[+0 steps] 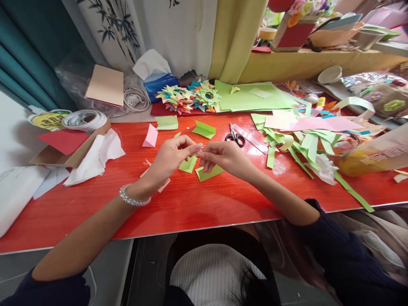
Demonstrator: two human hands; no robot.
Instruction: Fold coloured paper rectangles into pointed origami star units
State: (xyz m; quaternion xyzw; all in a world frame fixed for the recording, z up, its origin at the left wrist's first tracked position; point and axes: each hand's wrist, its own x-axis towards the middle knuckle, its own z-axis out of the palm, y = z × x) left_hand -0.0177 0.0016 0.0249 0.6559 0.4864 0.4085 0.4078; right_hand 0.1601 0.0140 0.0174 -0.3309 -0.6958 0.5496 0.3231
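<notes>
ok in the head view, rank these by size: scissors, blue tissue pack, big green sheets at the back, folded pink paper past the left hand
1. Big green sheets
2. Blue tissue pack
3. Scissors and folded pink paper: too alike in size to rank

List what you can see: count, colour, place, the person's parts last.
table: one, red, centre
slips: several, green, pink, centre
scissors: one, black-handled, table centre
ruler: one, clear, beside scissors
wreaths: two, multicoloured, back
sheets: stack, green, back
strips: many, mostly green, right
container: one, translucent, right edge
box: one, brown, left
card: one, red, left
rolls: count unclear, white, left
papers: several, white, left
tissue pack: one, blue, back left
cable: one, white, back left
curtains: two, teal, yellow, back
clutter: uncounted, mixed, back right
bracelet: one, clear, left wrist
left grip: one, bare, centre
right grip: one, bare, centre
</notes>
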